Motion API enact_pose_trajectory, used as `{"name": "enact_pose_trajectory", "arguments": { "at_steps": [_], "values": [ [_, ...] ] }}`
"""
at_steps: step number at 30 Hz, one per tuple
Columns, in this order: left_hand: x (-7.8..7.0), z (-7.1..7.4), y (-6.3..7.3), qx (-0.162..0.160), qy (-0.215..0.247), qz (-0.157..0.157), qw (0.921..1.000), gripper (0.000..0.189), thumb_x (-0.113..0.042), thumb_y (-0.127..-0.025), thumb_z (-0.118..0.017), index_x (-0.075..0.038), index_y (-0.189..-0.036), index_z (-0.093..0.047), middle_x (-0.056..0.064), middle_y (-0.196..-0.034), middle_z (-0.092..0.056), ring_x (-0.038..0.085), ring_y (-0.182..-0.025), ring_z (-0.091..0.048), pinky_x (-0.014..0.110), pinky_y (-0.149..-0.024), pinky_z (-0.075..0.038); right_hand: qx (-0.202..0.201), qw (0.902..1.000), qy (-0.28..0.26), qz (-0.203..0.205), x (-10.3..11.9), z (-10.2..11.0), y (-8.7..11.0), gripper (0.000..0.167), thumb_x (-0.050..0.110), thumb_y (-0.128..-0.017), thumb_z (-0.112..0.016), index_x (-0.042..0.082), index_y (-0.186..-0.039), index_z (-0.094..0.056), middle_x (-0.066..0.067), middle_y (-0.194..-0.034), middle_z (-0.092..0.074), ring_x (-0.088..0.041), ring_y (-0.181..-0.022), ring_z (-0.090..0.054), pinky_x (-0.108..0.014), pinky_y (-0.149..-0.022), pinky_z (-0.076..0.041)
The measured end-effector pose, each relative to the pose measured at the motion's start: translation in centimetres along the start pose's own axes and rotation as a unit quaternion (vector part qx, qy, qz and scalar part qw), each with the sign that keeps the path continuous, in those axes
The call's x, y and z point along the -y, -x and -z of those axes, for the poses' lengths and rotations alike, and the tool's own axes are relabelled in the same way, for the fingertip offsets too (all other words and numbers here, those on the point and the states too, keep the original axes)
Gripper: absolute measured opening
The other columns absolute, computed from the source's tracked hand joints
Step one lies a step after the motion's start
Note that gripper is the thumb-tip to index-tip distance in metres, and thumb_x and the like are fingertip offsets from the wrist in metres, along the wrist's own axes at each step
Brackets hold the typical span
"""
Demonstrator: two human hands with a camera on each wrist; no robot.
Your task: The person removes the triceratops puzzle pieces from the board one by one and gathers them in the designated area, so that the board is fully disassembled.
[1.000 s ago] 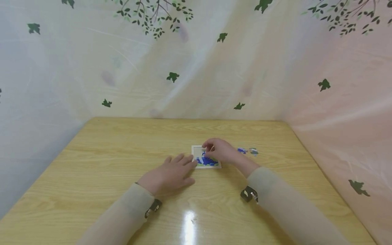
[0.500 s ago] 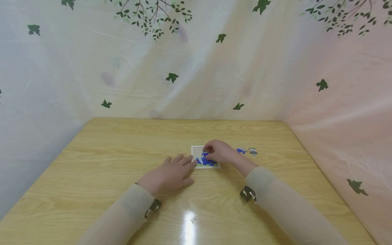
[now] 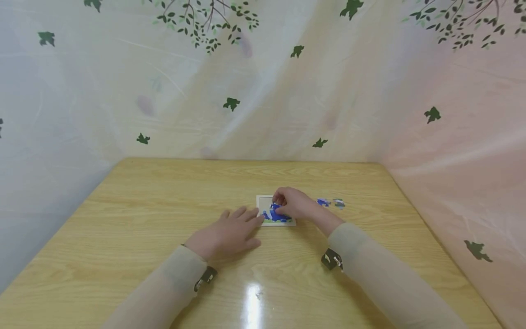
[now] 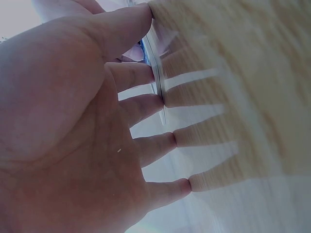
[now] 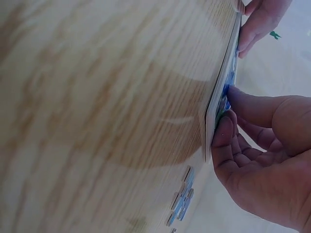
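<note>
A small jigsaw puzzle in a white-bordered tray (image 3: 264, 199) lies on the wooden table, its lower part showing blue and green picture pieces. My left hand (image 3: 230, 233) lies spread with its fingertips on the table and on the tray's left edge; in the left wrist view the left hand (image 4: 92, 116) has its fingers straight. Over the tray's right side, my right hand (image 3: 297, 203) pinches a blue puzzle piece (image 3: 276, 208) between thumb and curled fingers, down at the picture. The right wrist view shows the right hand (image 5: 272, 145) low against the tray, its fingers partly hiding the piece.
Loose puzzle pieces (image 3: 323, 202) lie on the table (image 3: 185, 183) just right of the tray, with another grey-green piece (image 3: 339, 203) beside them. Pale curtains (image 3: 263, 91) with leaf prints hang behind and along the sides.
My right hand has lowered slightly onto the picture, its fingers closing in, and more blue shows beside the thumb. The left hand has stayed in place.
</note>
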State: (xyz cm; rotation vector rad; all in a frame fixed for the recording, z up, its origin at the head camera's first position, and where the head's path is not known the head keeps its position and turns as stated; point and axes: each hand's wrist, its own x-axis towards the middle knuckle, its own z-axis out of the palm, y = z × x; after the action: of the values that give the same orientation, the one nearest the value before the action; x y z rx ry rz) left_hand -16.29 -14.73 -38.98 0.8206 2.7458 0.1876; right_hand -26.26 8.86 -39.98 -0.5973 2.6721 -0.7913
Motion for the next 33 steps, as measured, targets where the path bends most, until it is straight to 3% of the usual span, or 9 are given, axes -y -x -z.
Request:
{"name": "enact_pose_trajectory", "arguments": {
  "at_steps": [18,25,33],
  "values": [
    [0.2,-0.1,-0.2,-0.003,-0.006,-0.002,1.0,0.069,-0.051,-0.116,-0.053,-0.016,-0.174,-0.038,0.009,-0.182,-0.027,0.04,-0.167,-0.021,0.071,-0.131,-0.02,-0.01,0.9993,-0.037,0.004,0.0,0.2,0.5,0.025,0.005,-0.104,-0.077,0.011,-0.122,-0.061,-0.008,-0.117,-0.067,-0.025,-0.109,-0.066,-0.043,-0.099,-0.059],
    [0.3,-0.3,-0.1,-0.006,-0.002,-0.005,1.0,0.07,-0.051,-0.116,-0.052,-0.015,-0.174,-0.036,0.01,-0.182,-0.026,0.041,-0.167,-0.02,0.071,-0.131,-0.018,-0.028,0.996,-0.082,0.021,-0.4,0.7,0.7,0.016,0.005,-0.105,-0.075,0.01,-0.115,-0.064,-0.006,-0.113,-0.068,-0.023,-0.108,-0.066,-0.041,-0.097,-0.059],
    [0.3,-0.4,-0.2,-0.007,-0.005,-0.004,1.0,0.07,-0.051,-0.116,-0.051,-0.017,-0.175,-0.034,0.009,-0.182,-0.025,0.04,-0.168,-0.019,0.071,-0.131,-0.017,-0.045,0.992,-0.109,0.044,-0.9,2.4,1.9,0.011,0.008,-0.109,-0.071,0.008,-0.117,-0.064,-0.008,-0.112,-0.069,-0.024,-0.106,-0.065,-0.038,-0.09,-0.057]
  ]
}}
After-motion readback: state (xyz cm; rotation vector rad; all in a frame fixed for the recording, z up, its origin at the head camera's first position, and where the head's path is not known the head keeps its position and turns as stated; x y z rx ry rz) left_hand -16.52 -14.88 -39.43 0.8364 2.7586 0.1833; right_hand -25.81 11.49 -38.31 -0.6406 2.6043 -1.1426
